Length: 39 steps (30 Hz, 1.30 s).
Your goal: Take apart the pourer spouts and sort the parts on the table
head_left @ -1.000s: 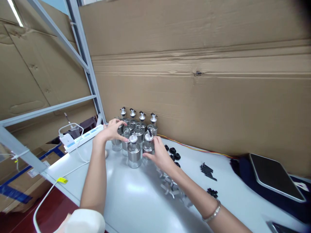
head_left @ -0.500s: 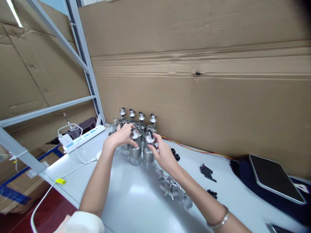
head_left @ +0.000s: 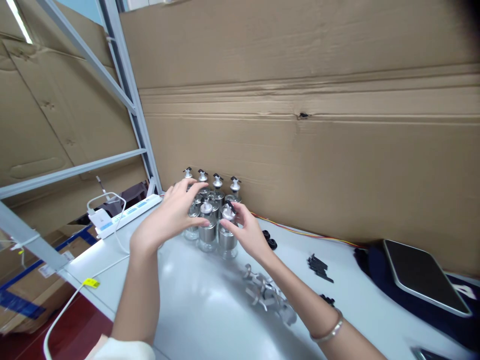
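Left of the front right bottle [head_left: 227, 241], the left hand's [head_left: 165, 216] grip is spread beside a silver-topped bottle [head_left: 207, 235]; behind, four dark-spouted bottles [head_left: 218, 182] look finished. The right hand [head_left: 250, 232] pinches the landmark's top. Rightward, loose silver parts [head_left: 268, 294] and black sticks [head_left: 318, 266] seemingly await fitting.

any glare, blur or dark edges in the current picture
In the head view, a pale glare patch lies on the tabletop in front of the bottles; the metal parts look soft, hard to tell apart; a blurred dark patch covers the upper right corner, over the cardboard; a bright strip shows at upper left.
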{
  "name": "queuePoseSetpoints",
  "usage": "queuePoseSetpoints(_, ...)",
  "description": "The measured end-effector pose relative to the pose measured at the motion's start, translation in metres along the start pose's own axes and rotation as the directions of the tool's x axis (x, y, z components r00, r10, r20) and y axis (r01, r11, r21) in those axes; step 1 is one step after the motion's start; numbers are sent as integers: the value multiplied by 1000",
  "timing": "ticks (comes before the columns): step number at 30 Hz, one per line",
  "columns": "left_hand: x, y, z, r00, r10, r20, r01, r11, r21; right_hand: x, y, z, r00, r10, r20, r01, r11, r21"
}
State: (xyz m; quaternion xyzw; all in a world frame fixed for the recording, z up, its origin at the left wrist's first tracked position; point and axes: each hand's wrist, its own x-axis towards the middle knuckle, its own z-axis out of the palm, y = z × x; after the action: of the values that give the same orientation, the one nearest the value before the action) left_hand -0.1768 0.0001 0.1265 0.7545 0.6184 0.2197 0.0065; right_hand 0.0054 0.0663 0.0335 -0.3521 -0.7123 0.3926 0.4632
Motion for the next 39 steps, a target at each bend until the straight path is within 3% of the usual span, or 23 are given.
queuePoseSetpoints(3, -17, 20, -14, 993, 114, 10, -112, 985, -130, -4, -7, 6, 999, 31, 28, -32, 999, 29)
queuePoseSetpoints(6, -23, 30, -17, 966, 230, 120, -198, 953, -229, -18, -21, 13, 997, 53, 54, -60, 990, 129)
queuePoseSetpoints(11, -18, 25, -4, 904, 287, 318, -185, 931, -314, -59, -48, 21, 977, 196, 84, -213, 923, 321)
queuePoseSetpoints(13, -16, 28, 3, 839, 376, 394, -220, 896, -387, -78, -56, 22, 966, 208, 156, -251, 903, 350)
queuePoseSetpoints(15, -17, 38, 8, 718, 522, 460, -258, 814, -521, -97, -63, 22, 965, 186, 182, -239, 913, 331)
queuePoseSetpoints(17, -20, 52, 12, 588, 630, 508, -225, 730, -645, -114, -67, 20, 980, 164, 116, -191, 935, 299)
queuePoseSetpoints(19, -25, 66, 21, 519, 652, 552, -133, 700, -702, -128, -68, 12, 984, 162, 72, -175, 944, 281)
queuePoseSetpoints(21, -32, 77, 38, 526, 630, 571, -24, 682, -731, -138, -66, -3, 975, 180, 128, -210, 937, 280)
queuePoseSetpoints(25, -57, 99, 104, 596, 629, 499, 144, 528, -837, -156, -62, -43, 976, 218, 13, -216, 953, 214)
queuePoseSetpoints(28, -83, 125, 159, 735, 451, 506, 294, 459, -838, -167, -64, -68, 946, 321, -40, -313, 939, 141)
queuePoseSetpoints(30, -98, 143, 180, 821, 265, 507, 376, 418, -827, -172, -66, -77, 934, 351, -68, -336, 926, 174)
queuePoseSetpoints(33, -108, 163, 180, 877, 84, 474, 411, 381, -828, -177, -63, -78, 952, 289, -98, -249, 922, 297)
queuePoseSetpoints(36, -106, 173, 161, 900, 116, 419, 365, 324, -873, -181, -56, -74, 978, 133, -163, -74, 943, 324)
queuePoseSetpoints(39, -101, 177, 148, 899, 168, 404, 350, 279, -894, -185, -50, -70, 973, -88, -216, 129, 974, 188)
